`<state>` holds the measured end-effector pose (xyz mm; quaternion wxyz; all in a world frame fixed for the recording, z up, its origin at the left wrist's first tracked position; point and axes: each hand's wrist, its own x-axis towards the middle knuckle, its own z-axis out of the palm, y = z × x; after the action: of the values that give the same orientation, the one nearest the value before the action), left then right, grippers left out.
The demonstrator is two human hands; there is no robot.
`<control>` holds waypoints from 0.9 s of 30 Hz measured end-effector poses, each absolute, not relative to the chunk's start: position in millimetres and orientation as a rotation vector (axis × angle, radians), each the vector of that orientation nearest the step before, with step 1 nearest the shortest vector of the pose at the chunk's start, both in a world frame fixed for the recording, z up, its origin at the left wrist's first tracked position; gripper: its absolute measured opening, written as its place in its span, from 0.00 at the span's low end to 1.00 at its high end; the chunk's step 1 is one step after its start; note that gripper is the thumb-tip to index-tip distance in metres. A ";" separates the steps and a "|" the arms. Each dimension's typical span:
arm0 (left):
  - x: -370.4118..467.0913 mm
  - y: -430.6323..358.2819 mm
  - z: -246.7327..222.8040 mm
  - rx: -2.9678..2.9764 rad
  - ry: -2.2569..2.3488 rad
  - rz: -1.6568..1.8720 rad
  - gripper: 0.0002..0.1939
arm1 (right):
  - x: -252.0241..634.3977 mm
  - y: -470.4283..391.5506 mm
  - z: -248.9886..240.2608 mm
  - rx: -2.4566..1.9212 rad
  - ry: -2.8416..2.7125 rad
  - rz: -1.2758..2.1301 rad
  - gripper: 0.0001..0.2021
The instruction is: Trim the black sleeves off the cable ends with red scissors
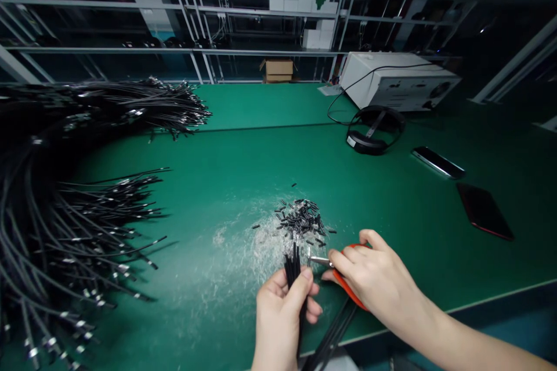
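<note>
Near the front edge of the green table, my left hand (285, 313) is closed around a bundle of black cables (292, 264), their ends pointing up and away from me. My right hand (369, 272) grips scissors (343, 287) with orange handles. Their metal blades reach left to a single cable end beside my left thumb; whether they touch it I cannot tell. Just beyond the bundle lies a pile of short black cut pieces (302, 217), with pale, thread-like scraps (265, 243) scattered around it. More black cables (335, 330) hang over the table edge beneath my right hand.
Large heaps of black cables (39, 185) with shiny ends cover the left side of the green table (209, 168). Toward the back right stand a white box-shaped machine (391, 81) and a black headset (374, 133). Two phone-like devices, one silver-edged (437, 162) and one red-edged (485, 211), lie at right.
</note>
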<state>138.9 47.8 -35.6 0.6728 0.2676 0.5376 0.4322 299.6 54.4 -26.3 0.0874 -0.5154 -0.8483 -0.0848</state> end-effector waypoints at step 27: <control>138.7 45.1 -35.1 0.618 1.246 1.040 0.15 | 274.8 55.7 -31.1 -1.324 -1.064 1.594 0.14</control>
<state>138.7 45.1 -35.1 0.6461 0.2718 0.5477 0.4569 274.8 55.7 -31.1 0.3948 -0.5223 -0.4197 0.6287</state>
